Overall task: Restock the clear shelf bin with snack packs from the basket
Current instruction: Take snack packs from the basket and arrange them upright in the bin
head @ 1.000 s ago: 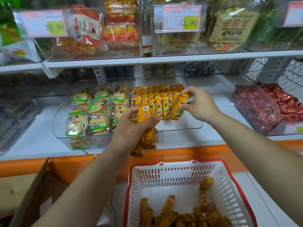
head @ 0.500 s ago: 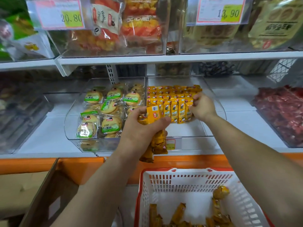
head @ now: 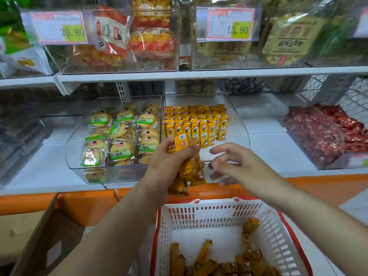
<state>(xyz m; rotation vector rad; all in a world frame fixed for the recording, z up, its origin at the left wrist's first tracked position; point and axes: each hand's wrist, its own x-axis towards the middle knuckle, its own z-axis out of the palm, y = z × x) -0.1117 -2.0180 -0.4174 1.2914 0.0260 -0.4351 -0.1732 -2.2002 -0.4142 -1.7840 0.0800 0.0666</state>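
Note:
My left hand (head: 171,162) grips a bunch of yellow snack packs (head: 189,170) in front of the clear shelf bin (head: 239,124). Rows of the same yellow packs (head: 196,124) stand upright in the back half of that bin. My right hand (head: 233,162) hovers just right of the bunch with fingers spread and holds nothing. Below, the white basket with a red rim (head: 276,238) holds several more yellow packs (head: 225,263) at its bottom.
A neighbouring clear bin (head: 79,154) of green-labelled round biscuits sits to the left. A bin of red-wrapped snacks (head: 322,134) is at the right. The upper shelf (head: 199,73) carries bagged snacks and price tags. An open cardboard box (head: 49,236) stands at lower left.
My right hand has let go of the packs it set in the bin and drawn back toward my left hand. My left hand still holds its bunch.

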